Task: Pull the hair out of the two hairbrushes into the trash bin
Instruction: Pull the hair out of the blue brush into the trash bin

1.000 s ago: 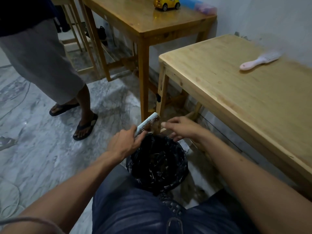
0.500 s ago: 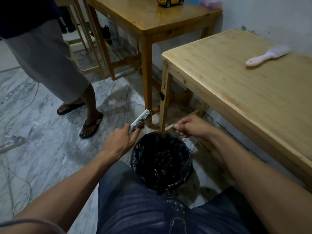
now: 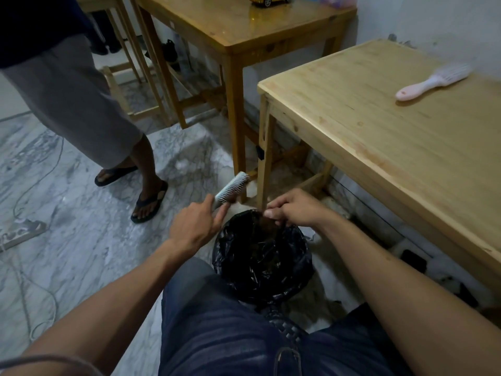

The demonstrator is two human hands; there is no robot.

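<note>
My left hand [image 3: 193,225] grips the handle of a white hairbrush [image 3: 233,187], its bristled head pointing up and right, just left of the trash bin. The trash bin [image 3: 261,257], lined with a black bag, stands on the floor between my knees. My right hand [image 3: 294,208] hovers over the bin's far rim with fingers curled, pinching a dark brown clump of hair [image 3: 268,221] that hangs into the bin. A second, pink-and-white hairbrush [image 3: 431,82] lies on the light wooden table [image 3: 379,147] at the right.
Another person's legs in sandals [image 3: 149,202] stand on the marble floor at the left. A darker wooden table [image 3: 238,31] with a yellow toy car [image 3: 267,0] stands behind. Cables [image 3: 35,183] run across the floor on the left.
My right hand has left the brush and moved down over the bin with a clump of hair. The left hand has shifted the brush slightly left, away from the bin.
</note>
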